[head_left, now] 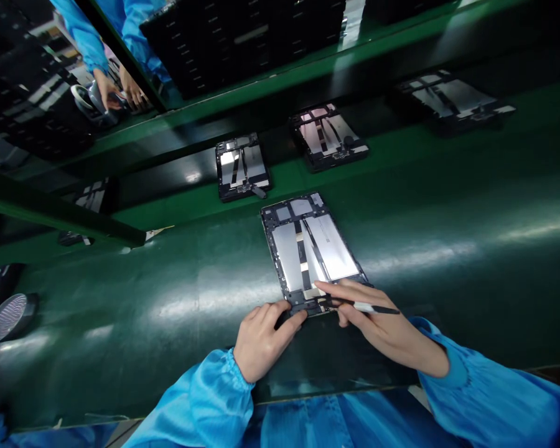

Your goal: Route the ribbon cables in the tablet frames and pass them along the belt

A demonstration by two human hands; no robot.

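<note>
L hand (pixel 264 340) clenched on tablet frame (pixel 308 249) near edge, bracing it on bench (pixel 121 323); R fingers (pixel 340 294) grip probe (pixel 371 307) low for steady control.

- A glossy dark-green assembly-line belt (pixel 424 298) runs across the view, its surface streaked with light.
- Nearest lies a rectangular black-edged tablet frame with silver panels (pixel 308 242), set at a slant.
- Beyond it, a smaller-looking black tablet frame with silver panels (pixel 242 167) lies farther along.
- Just right of that, a similar black-and-silver frame (pixel 329 137) lies at a slant.
- Farther right, another black-and-silver frame (pixel 452 102) lies flat.
- At the left edge sits a round dark-rimmed disc (pixel 9 318), too unclear to identify.
</note>
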